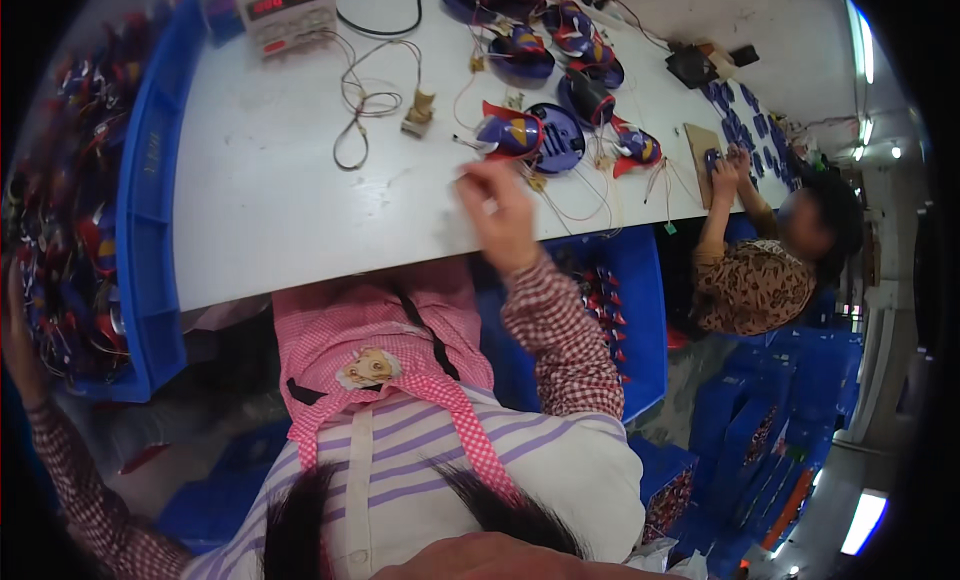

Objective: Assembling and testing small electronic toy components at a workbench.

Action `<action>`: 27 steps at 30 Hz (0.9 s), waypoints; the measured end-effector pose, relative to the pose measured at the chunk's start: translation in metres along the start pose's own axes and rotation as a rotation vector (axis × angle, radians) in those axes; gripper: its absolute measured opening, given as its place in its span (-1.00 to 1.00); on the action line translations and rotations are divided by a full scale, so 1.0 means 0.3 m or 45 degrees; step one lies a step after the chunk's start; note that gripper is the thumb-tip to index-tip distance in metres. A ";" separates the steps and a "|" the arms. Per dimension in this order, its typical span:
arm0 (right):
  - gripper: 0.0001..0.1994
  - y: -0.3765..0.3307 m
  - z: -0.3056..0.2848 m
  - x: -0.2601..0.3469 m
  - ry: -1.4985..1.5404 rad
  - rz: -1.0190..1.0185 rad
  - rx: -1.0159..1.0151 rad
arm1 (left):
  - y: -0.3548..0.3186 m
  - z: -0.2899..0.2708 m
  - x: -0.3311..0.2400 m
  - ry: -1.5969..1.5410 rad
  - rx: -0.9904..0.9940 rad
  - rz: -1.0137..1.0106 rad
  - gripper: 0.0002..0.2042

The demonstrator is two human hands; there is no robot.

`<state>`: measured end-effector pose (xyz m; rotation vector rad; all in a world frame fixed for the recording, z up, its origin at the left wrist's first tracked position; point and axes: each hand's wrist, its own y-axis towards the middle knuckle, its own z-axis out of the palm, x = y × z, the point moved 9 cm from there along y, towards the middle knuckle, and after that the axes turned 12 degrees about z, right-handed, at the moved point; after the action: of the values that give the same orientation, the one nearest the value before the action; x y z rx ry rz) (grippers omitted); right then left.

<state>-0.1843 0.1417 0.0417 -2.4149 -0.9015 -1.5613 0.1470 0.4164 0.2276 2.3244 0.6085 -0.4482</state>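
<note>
My right hand (503, 215) hovers over the near edge of the white table (280, 200). It is slightly blurred, its fingers loosely bent with a gap at the thumb, and I see nothing in it. Just beyond it lie a purple, red and yellow toy-like part (512, 135) with wires and a round purple plastic shell (556, 140). My left hand (18, 325) reaches along the outer side of a blue bin (150, 190) at far left. That bin is full of similar wired parts (85, 180). The left fingers are dim at the picture's rim.
A power supply with a red display (288, 10) stands at the back left, its cables near a small brass-coloured connector (418, 113). More purple assemblies (520, 55) lie at the back. Another blue bin (645, 320) sits below the table edge. A co-worker (760, 270) works at right.
</note>
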 end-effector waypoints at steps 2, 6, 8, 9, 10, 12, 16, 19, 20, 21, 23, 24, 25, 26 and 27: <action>-0.84 0.098 -0.166 -0.078 -0.025 0.016 -0.225 | -0.142 0.093 0.062 -0.179 0.137 -0.063 -0.59; -0.71 0.330 -0.348 -0.230 -0.821 -0.294 -0.486 | -0.189 0.783 -0.678 -0.298 0.673 1.139 -0.25; -0.67 0.405 -0.303 -0.368 -1.122 -0.096 -0.341 | -0.135 1.088 -0.780 -0.058 0.782 1.135 -0.03; -0.62 0.450 -0.275 -0.444 -1.431 0.099 -0.189 | -0.112 1.226 -0.773 -0.049 0.670 1.128 -0.03; -0.62 0.464 -0.295 -0.439 -1.428 0.089 -0.200 | -0.086 1.289 -0.788 -0.041 0.658 1.133 -0.03; -0.60 0.473 -0.324 -0.476 -1.163 0.263 -0.090 | -0.062 1.430 -0.771 0.085 0.782 1.077 -0.09; -0.58 0.398 -0.411 -0.498 -0.340 0.513 0.024 | -0.102 1.478 -0.772 0.119 0.882 1.035 -0.19; -0.68 0.374 -0.569 -0.449 -0.068 0.443 -0.246 | -0.105 1.344 -0.814 -0.085 0.683 1.060 -0.30; -0.71 0.347 -0.617 -0.423 0.129 0.442 -0.299 | -0.116 1.275 -0.842 -0.143 0.610 1.104 -0.36; -0.75 0.322 -0.650 -0.380 0.335 0.429 -0.337 | -0.126 1.166 -0.864 -0.184 0.530 1.134 -0.42; -0.76 0.289 -0.670 -0.347 0.582 0.460 -0.235 | -0.147 0.997 -0.861 -0.112 0.535 1.197 -0.38; -0.78 0.263 -0.667 -0.318 0.841 0.479 -0.138 | -0.158 0.901 -0.866 -0.029 0.538 1.273 -0.35; -0.78 0.242 -0.638 -0.279 0.855 0.521 -0.038 | -0.163 0.806 -0.851 0.067 0.578 1.291 -0.34; -0.78 0.207 -0.609 -0.227 0.866 0.562 0.056 | -0.169 0.720 -0.829 0.159 0.617 1.313 -0.33; -0.78 0.176 -0.576 -0.177 0.870 0.566 0.072 | -0.166 0.657 -0.791 0.167 0.623 1.299 -0.33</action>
<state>-0.3071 0.0059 0.0858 -1.6657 -0.2508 -1.9141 -0.1063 0.2417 0.1729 2.7461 -0.7283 0.0608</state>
